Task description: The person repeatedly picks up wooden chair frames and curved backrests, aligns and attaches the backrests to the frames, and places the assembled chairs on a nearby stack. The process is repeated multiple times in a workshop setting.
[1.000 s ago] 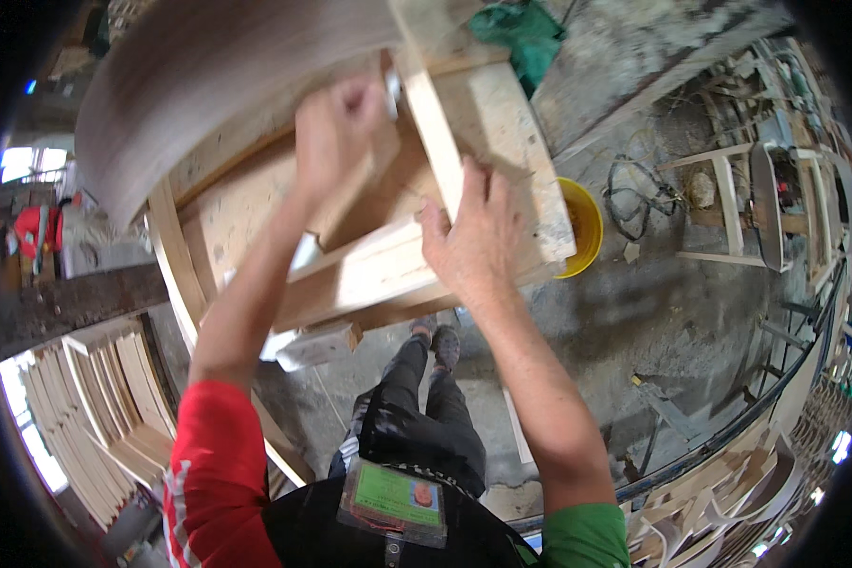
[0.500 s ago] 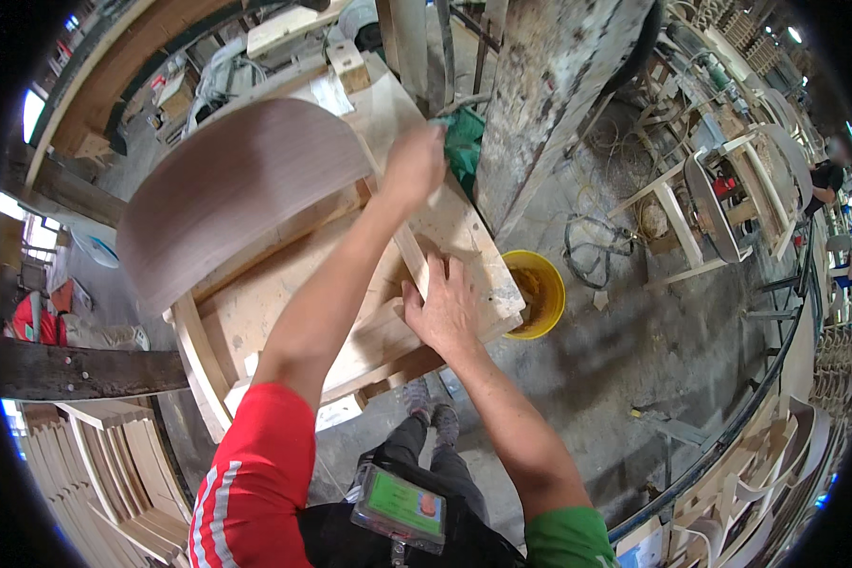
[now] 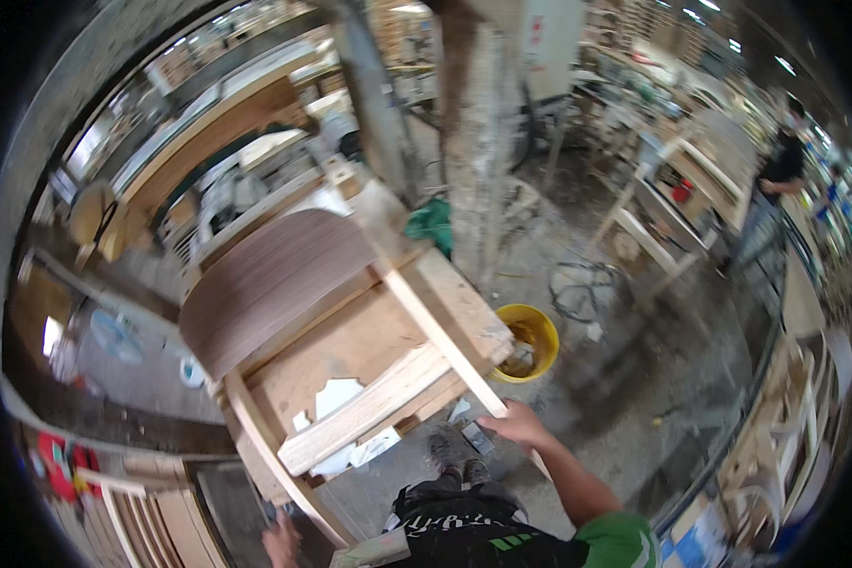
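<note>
A wooden chair frame (image 3: 435, 331) with a curved, dark brown backrest panel (image 3: 279, 275) lies tilted on the workbench (image 3: 469, 298). Its two long pale legs reach toward me. My right hand (image 3: 519, 425) is closed around the right leg near its lower part. Beside the left leg (image 3: 298, 492), at the lower edge of the view, is my left hand (image 3: 281, 541). Its fingers look loosely apart and hold nothing I can see, though blur and the picture edge hide part of it. A pale crossbar (image 3: 369, 407) joins the legs.
A yellow bucket (image 3: 542, 322) with brownish contents stands on the floor right of the bench. A thick post (image 3: 473, 142) rises behind it, near a green cloth (image 3: 432, 225). Another chair frame (image 3: 648, 222) and a person (image 3: 781, 175) are at the far right. Stacked wooden parts (image 3: 151, 516) sit lower left.
Both hands have come back toward me from the frame's far right side. My right hand now grips the leg, and my left hand is down by the left leg. The view has shifted.
</note>
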`<state>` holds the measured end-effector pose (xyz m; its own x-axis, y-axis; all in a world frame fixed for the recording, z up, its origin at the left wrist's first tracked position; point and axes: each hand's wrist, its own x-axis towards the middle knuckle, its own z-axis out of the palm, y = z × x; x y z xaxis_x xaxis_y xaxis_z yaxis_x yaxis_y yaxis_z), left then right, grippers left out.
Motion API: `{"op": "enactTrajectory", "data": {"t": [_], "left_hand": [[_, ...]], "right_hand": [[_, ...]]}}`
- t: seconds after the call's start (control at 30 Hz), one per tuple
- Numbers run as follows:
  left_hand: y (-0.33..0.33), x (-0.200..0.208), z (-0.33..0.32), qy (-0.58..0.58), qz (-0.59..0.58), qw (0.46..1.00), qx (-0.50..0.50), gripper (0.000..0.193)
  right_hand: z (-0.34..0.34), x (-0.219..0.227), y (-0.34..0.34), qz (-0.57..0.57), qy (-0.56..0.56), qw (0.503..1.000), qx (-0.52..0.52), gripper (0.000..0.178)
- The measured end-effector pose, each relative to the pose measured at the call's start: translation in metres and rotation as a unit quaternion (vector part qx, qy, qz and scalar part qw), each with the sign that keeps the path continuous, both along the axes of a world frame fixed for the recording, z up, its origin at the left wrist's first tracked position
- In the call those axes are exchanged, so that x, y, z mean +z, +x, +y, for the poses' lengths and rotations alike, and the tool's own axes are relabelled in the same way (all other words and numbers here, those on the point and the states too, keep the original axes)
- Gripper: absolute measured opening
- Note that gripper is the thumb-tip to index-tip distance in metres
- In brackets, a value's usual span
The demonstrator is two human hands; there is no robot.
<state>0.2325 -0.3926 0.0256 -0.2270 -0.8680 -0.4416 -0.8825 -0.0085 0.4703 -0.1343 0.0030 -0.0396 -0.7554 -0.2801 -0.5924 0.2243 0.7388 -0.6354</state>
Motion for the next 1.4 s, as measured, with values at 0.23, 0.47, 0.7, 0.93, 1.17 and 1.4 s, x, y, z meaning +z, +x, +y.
{"op": "enactTrajectory", "data": {"t": [0.23, 0.47, 0.7, 0.93, 1.17, 1.4], "left_hand": [[-0.099, -0.094, 0.041, 0.084, 0.116, 0.987, -0.073, 0.047], [-0.169, -0.081, 0.072, 0.071, 0.196, 0.962, -0.174, 0.046], [-0.128, -0.08, 0.129, 0.061, 0.208, 0.965, -0.146, 0.047], [-0.037, -0.079, 0.231, 0.05, 0.209, 0.974, -0.071, 0.048], [0.058, -0.067, 0.306, -0.288, 0.123, 0.884, -0.348, 0.051], [-0.098, 0.025, 0.375, 0.043, 0.409, 0.891, -0.193, 0.028]], "right_hand": [[-0.002, 0.044, 0.004, 0.049, 0.037, 0.998, 0.034, 0.055], [0.031, 0.069, 0.041, 0.118, 0.016, 0.993, 0.027, 0.054], [0.128, 0.065, 0.096, 0.173, -0.04, 0.984, 0.017, 0.056], [0.258, 0.029, 0.169, 0.215, -0.08, 0.967, -0.108, 0.056], [0.37, 0.003, 0.228, 0.135, -0.141, 0.934, -0.3, 0.05], [0.439, 0.001, 0.247, 0.2, -0.235, 0.835, -0.456, 0.031]]}}
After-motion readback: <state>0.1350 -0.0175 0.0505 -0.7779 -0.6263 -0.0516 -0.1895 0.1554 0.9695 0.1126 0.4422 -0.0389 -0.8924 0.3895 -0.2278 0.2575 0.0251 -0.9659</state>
